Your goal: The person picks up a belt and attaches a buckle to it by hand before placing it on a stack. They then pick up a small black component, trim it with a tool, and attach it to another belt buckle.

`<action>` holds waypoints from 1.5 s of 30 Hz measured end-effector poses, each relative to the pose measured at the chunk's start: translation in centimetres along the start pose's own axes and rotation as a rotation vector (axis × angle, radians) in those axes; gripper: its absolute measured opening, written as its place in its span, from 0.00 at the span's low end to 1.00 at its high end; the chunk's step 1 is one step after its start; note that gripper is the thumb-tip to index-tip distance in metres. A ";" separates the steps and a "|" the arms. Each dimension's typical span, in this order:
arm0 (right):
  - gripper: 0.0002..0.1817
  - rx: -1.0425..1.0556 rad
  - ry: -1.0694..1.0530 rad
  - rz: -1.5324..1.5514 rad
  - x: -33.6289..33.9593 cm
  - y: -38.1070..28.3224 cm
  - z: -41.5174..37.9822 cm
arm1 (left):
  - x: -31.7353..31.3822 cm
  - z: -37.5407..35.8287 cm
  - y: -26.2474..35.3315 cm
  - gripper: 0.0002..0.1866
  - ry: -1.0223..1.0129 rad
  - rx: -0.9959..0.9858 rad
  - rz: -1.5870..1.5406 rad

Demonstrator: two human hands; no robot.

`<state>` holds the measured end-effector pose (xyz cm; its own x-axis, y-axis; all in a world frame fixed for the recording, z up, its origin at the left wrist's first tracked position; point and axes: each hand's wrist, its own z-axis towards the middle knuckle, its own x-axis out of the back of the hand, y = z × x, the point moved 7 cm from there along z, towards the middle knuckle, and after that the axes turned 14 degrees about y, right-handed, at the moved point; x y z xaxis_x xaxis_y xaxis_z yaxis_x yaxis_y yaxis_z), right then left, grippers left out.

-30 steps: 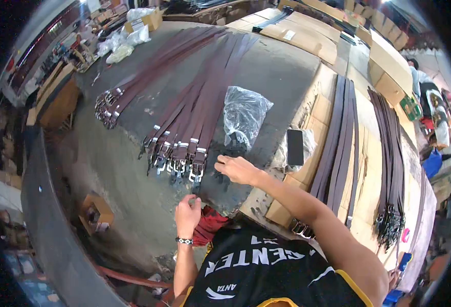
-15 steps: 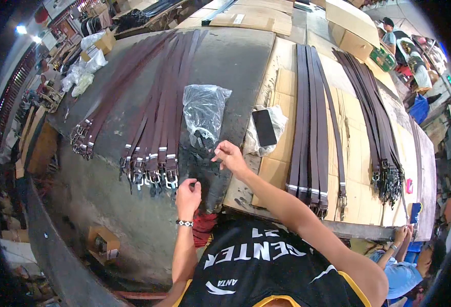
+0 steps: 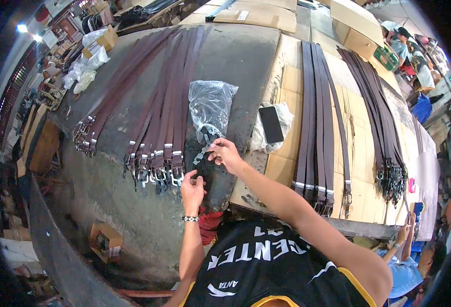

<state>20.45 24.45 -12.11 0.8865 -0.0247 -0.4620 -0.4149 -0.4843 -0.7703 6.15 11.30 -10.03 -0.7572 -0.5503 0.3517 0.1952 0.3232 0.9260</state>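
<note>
A clear plastic bag point(image 3: 211, 102) lies on the dark tabletop, with small black pieces at its mouth. My right hand point(image 3: 226, 157) is closed in a pinch at a short strip of dark and silvery small pieces point(image 3: 200, 155), just below the bag. Lower and to the left is my left hand point(image 3: 192, 192), its fingers loosely curled and thumb apart, near the strip's lower end; I see nothing in it. Beside it lie the metal buckles of a row of brown belts point(image 3: 160, 123). More small black pieces point(image 3: 210, 176) lie between my hands.
A phone point(image 3: 271, 124) rests on white plastic to the right. Further belts point(image 3: 311, 123) lie on cardboard point(image 3: 289, 92), with another bundle point(image 3: 374, 112) beyond them. An open box point(image 3: 105, 241) stands at lower left. A co-worker in blue point(image 3: 405, 276) is at lower right.
My right hand now holds up a strip of small pieces that did not show before. My left hand has moved up slightly towards it. The view has shifted a little.
</note>
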 end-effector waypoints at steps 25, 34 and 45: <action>0.08 0.294 0.814 0.253 32.8 -10.9 -32.9 | -24.8 -21.0 5.9 0.25 -1.011 -0.638 0.578; 0.12 0.187 0.792 0.113 33.1 -8.9 -33.0 | -24.7 -20.3 3.9 0.24 -0.992 -0.562 0.617; 0.09 0.318 1.014 -0.188 35.9 -9.6 -33.3 | -23.5 -19.9 4.9 0.24 -0.950 -0.536 0.587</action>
<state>63.10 -0.92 -6.73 0.6376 -0.7570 0.1427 -0.1588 -0.3103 -0.9373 37.31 10.52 -11.05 -0.5768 0.4198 0.7007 0.7188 -0.1466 0.6796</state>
